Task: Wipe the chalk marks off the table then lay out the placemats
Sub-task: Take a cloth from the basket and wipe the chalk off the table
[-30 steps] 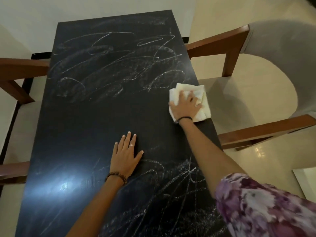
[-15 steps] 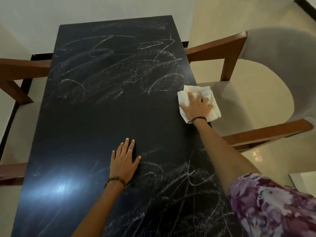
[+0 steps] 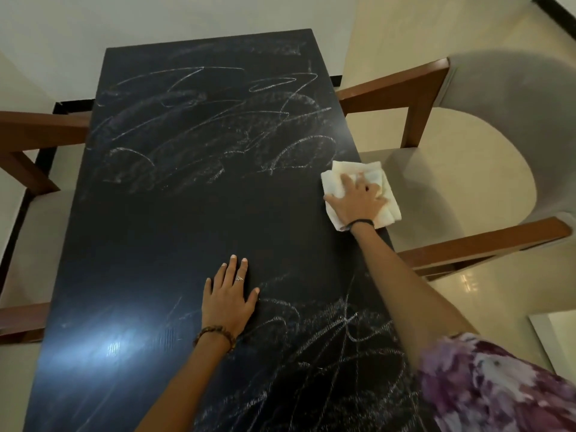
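The right hand [image 3: 358, 201] presses a folded white cloth [image 3: 378, 182] flat at the table's [image 3: 149, 229] right edge, fingers spread and nearly straight, though blur hides whether the tips curl. The left hand [image 3: 229, 302] lies palm down near the table's middle, fingers straight and close together, holding nothing. Chalk marks [image 3: 218, 129] cover the far half and the near right corner.
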